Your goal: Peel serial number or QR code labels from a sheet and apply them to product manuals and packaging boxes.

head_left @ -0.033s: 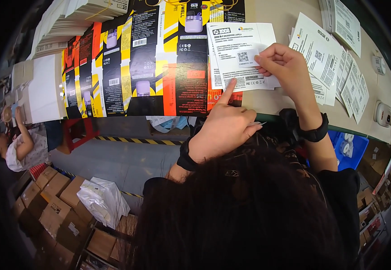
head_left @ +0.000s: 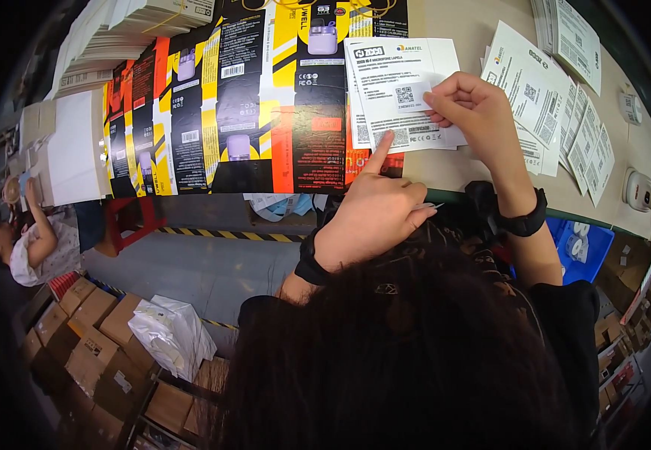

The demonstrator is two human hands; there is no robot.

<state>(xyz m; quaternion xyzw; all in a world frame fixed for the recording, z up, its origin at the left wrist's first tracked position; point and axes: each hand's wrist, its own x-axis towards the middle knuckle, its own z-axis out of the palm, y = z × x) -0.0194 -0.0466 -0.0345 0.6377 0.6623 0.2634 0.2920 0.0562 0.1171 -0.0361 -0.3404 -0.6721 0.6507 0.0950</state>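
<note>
I see the table (head_left: 445,169) and, on it, the paper (head_left: 374,90), its long side running away from the body. My right hand (head_left: 478,112) is over its right side, fingertips close; I can't tell if they pinch. My left hand (head_left: 378,206) points at its near end, pinching a white bit (head_left: 436,205).

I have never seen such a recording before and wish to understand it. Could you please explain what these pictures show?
No machine here: a person uses two bare hands. The view comes from a fisheye camera on the head, looking down, so straight edges bend. On the table lie a colourful printed covering, a white printed sheet before the person, and more white sheets to the right. The left hand touches that printed sheet's lower part with its index finger; something thin by its thumb is unclear. The right hand is at the sheet's right side; whether its fingertips pinch anything is unclear.
</note>
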